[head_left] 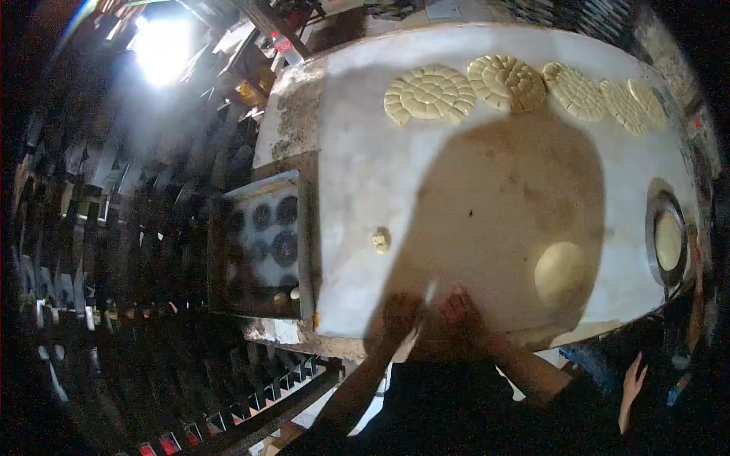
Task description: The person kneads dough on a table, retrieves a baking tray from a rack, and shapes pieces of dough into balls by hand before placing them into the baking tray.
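My left hand (403, 306) and my right hand (460, 305) are side by side, low over the near edge of the pale work table (357, 175), in deep shadow. Their fingers are too dark and blurred to make out whether they hold anything. A small whitish streak (431, 291) shows between them; what it is cannot be told. Left of my hands lies a small lump of dough (381, 240). A smooth, round piece of dough (559, 273) rests to the right of my right hand.
Several flat dough rounds with cut segments, one at the far left (430, 95), line the table's far side. A metal tray (304, 251) with dark round marks sits at the left. A round pan (652, 235) holds dough at the right. Another person's hand (632, 384) shows at lower right.
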Demonstrator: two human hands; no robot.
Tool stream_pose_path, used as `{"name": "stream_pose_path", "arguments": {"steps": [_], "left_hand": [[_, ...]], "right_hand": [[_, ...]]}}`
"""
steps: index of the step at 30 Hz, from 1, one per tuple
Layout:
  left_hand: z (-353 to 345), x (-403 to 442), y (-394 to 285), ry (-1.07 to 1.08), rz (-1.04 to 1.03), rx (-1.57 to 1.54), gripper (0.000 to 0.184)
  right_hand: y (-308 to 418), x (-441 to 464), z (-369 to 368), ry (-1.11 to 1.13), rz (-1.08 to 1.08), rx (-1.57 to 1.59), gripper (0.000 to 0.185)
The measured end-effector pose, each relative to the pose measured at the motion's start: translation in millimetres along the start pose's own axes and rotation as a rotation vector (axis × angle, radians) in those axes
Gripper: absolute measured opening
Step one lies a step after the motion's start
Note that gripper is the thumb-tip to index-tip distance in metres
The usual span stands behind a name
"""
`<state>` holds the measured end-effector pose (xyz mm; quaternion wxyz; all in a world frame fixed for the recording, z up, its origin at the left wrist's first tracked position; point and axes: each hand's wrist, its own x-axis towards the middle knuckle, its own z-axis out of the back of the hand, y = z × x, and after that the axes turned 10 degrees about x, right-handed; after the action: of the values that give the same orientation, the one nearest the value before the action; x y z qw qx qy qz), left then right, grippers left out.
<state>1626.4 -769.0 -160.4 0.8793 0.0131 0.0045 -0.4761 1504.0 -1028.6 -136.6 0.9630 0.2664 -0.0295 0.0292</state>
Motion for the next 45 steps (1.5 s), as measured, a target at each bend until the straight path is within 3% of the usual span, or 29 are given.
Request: {"name": "stream_pose_path", "arguments": {"steps": [1,2,4,6,8,9,13,14,16,19,21,22,23,25,27,30,33,35,37,38,39,40,41,45], "left_hand": [[5,-16,12,0.067,-0.045,0.038,0.031],[11,-33,31,0.234,0.097,-0.123,0.038],[20,-20,45,0.005,0.399,-0.737,0.044],[19,26,80,-0.292,0.451,-0.672,0.039],[6,29,96,-0.162,0.287,-0.142,0.035],[13,25,78,-0.161,0.238,-0.111,0.033],[54,17,15,-0.193,0.056,0.033,0.025],[47,-4,26,-0.216,0.078,-0.056,0.026],[41,-40,63,-0.246,0.153,-0.178,0.027],[58,2,110,-0.363,0.406,-0.199,0.029],[-11,34,120,-0.49,0.601,-0.688,0.021],[3,54,102,-0.45,0.551,-0.533,0.021],[24,65,83,-0.413,0.498,-0.381,0.021],[68,30,52,-0.187,0.446,-0.518,0.02],[55,-23,47,-0.1,0.308,-0.529,0.023],[54,-85,75,-0.042,0.216,-0.66,0.029],[78,-109,131,-0.032,0.245,-0.84,0.035],[86,-112,194,-0.08,0.346,-0.899,0.039],[89,-100,267,-0.075,0.425,-0.79,0.044],[122,-95,296,-0.002,0.389,-0.553,0.044],[102,-94,317,0.016,0.321,-0.464,0.045],[63,-93,335,0.032,0.254,-0.375,0.047],[41,-93,344,0.05,0.188,-0.287,0.048],[72,-103,331,-0.049,0.314,-0.385,0.059]], "right_hand": [[-11,-17,4,0.062,0.044,-0.063,0.03],[-17,-33,6,0.128,0.081,-0.12,0.027],[-21,-25,21,0.04,0.061,-0.104,0.024],[-15,29,50,-0.192,-0.045,0.009,0.025],[3,68,42,-0.274,-0.122,0.071,0.026],[7,75,31,-0.271,-0.148,0.083,0.026],[15,34,-5,-0.124,0.089,0.034,0.024],[3,17,14,-0.093,0.168,-0.034,0.022],[-29,3,31,-0.08,0.056,0.113,0.02],[-39,57,36,-0.366,-0.084,-0.002,0.02],[-12,100,36,-0.509,-0.239,-0.027,0.02],[3,107,28,-0.542,-0.369,0.032,0.021],[12,107,13,-0.543,-0.348,0.067,0.019],[23,90,-19,-0.553,-0.311,0.127,0.017],[44,53,-18,-0.427,-0.151,0.043,0.014],[36,23,10,-0.187,-0.1,-0.119,0.011],[-1,4,11,-0.098,-0.118,-0.334,0.009],[112,79,34,-0.113,-0.46,0.601,0.015],[197,150,14,-0.168,-0.427,0.923,0.022],[211,179,-5,-0.134,0.035,0.505,0.028],[276,213,-1,-0.162,-0.151,0.728,0.025],[277,239,-21,-0.204,0.367,0.478,0.021],[290,263,-35,-0.157,0.353,0.52,0.019],[291,302,-86,-0.215,0.482,0.268,0.018]]}}
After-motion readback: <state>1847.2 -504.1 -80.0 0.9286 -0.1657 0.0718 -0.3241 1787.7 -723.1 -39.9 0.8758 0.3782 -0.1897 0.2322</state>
